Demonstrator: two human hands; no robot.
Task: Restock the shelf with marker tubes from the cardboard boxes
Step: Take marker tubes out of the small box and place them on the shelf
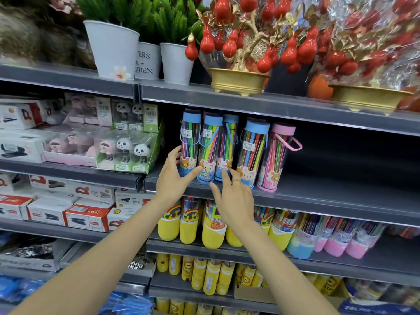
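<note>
Left hand (175,176) hides leftmost marker tube's (189,142) base.

A shop: tiered grey shelves (318,196) carry rows of identical price-labelled marker tubes (251,153), boxed staplers (87,218), panda toys (127,151) and potted artificial plants (111,48).

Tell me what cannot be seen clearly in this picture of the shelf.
- Cardboard boxes: not in the head view.
- Small price labels on the clear blue-capped marker tubes: too small to read.
- Bases of these tubes: partly hidden by the left hand and right hand.
</note>
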